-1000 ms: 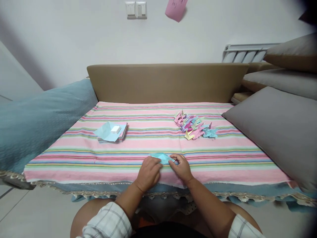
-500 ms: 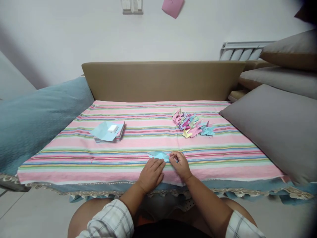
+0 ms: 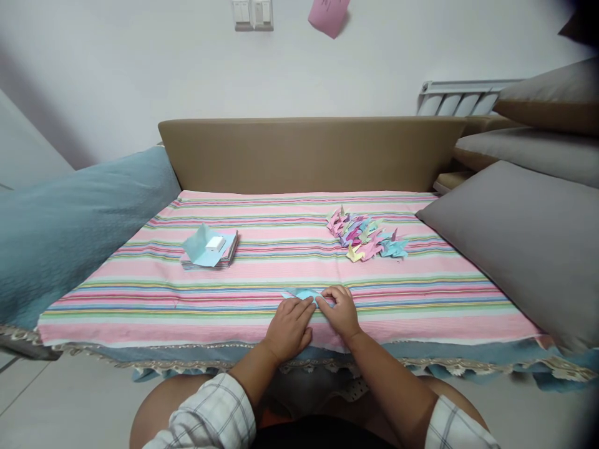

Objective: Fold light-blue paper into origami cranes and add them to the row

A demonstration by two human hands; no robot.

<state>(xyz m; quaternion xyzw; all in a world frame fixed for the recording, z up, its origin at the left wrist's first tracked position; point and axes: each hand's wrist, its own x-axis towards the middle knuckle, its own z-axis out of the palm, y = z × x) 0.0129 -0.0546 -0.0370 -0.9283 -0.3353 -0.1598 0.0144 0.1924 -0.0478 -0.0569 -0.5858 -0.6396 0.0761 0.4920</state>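
Note:
A light blue sheet of origami paper [image 3: 305,293], folded into a narrow pointed shape, lies on the striped cloth between my hands. My left hand [image 3: 291,321] rests flat on its near side, fingers stretched out and pressing down. At the paper's right end, my right hand [image 3: 340,310] pinches it between thumb and bent fingers. Both hands cover parts of the near edge, so the lower folds are hidden. Beyond my right hand lies a cluster of folded paper cranes [image 3: 360,236] in pink, purple, yellow, green and blue.
To the left sits a stack of paper sheets [image 3: 229,252] with a small white block [image 3: 215,244] on a lifted blue sheet. The striped cloth [image 3: 140,293] covers the seat. A blue armrest [image 3: 93,212] bounds the left, grey cushions [image 3: 510,243] the right, a brown backrest [image 3: 299,156] the back.
My left hand has flattened and slid right along the blue paper's near edge. My right thumb has moved closer to the left fingertips. The loose blue sheet on the stack has lifted slightly.

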